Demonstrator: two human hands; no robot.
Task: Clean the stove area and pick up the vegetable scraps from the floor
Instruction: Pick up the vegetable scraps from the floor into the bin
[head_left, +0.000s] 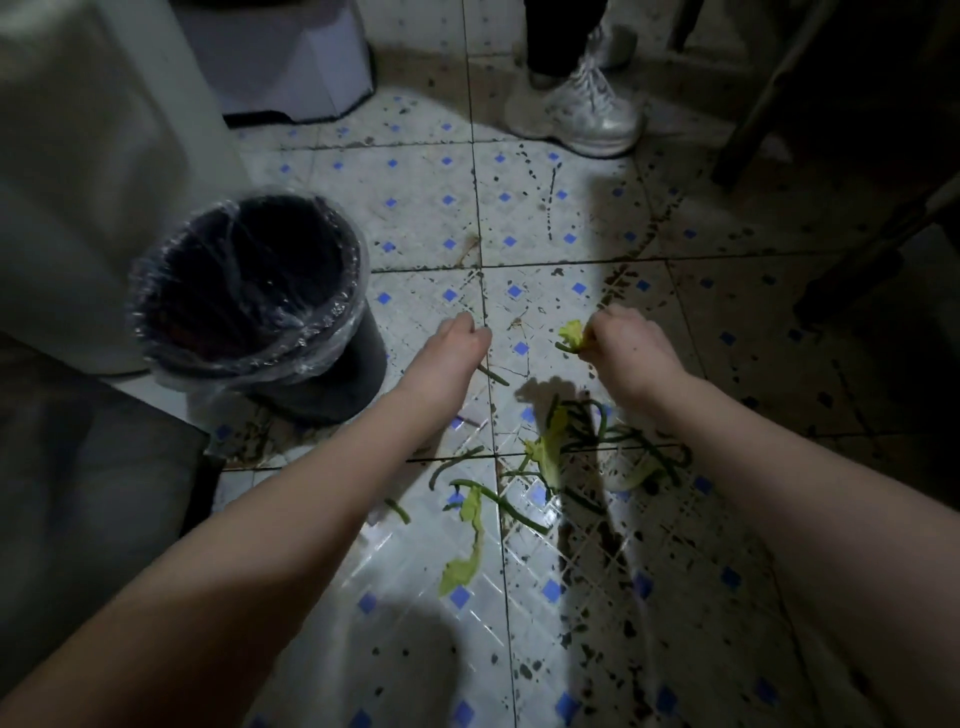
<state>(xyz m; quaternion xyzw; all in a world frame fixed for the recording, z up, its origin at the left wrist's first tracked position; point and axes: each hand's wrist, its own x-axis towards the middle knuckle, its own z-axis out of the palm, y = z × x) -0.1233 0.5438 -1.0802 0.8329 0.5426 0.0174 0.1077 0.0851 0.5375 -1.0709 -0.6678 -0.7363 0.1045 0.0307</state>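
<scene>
Extending forward and down over the floor, both bare forearms were recorded side by side, well apart.

Item 1, left hand: seen from the back, knuckles up, fingers curled under toward the tiles. A dark green stalk was noted jutting out from just beneath this hand. Whether it was gripped or merely lay on the floor could not be told, the fingertips being hidden.

Item 2, right hand: fingers closed, with a pale yellow-green leaf and its short green stem pinched between them. The leaf stood out to the left of the knuckles.

Item 3, scraps: a loose tangle of thin green stalks and limp yellowish leaves was logged on the floor, nearer the camera than the hands and close by the right forearm. A long pale strip was listed apart from the tangle, nearer the camera, with two short bent stalks beside the left forearm.

Item 4, bin: round, dark and upright, fitted with a clear liner folded over the rim. It was placed left of the left hand, near it, not touching. Contents could not be made out.

Item 5, floor: white tiles with small blue diamonds, heavily speckled with dark spots.

Item 6, shoe: a pale laced trainer of another person, at the far edge, well apart from the hands.

Item 7, white unit: at far left, behind the bin.
</scene>
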